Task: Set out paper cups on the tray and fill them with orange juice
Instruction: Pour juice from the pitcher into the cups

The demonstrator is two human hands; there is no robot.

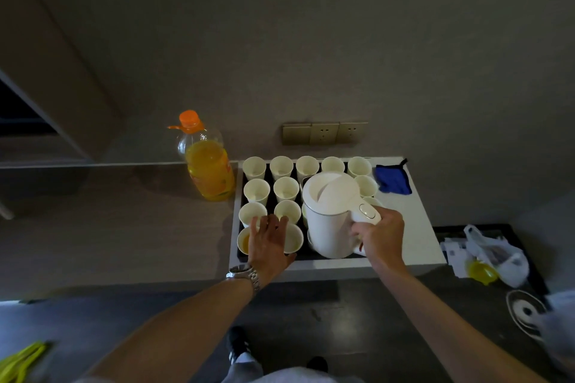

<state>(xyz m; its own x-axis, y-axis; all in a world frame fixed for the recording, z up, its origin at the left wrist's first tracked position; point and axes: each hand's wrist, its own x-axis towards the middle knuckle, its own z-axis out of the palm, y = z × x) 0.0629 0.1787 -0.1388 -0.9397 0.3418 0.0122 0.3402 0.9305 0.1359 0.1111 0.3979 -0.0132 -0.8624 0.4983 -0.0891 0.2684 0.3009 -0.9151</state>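
Black tray (240, 253), frame centre: rows of white paper cups (256, 190); the lower-left cup (244, 241) holds orange liquid. Right hand (381, 238) grips the handle of a white kettle (331, 218) above the tray's right side. Left hand (269, 241), fingers spread and relaxed, rests over the near cups. Orange juice bottle (209, 162), capped, left of tray. Blue cloth (392, 179), upper right of tray

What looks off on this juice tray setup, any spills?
No spill visible. Odd bit: the right hand holds a white kettle over the paper cups, while the orange juice bottle stands capped beside the tray.
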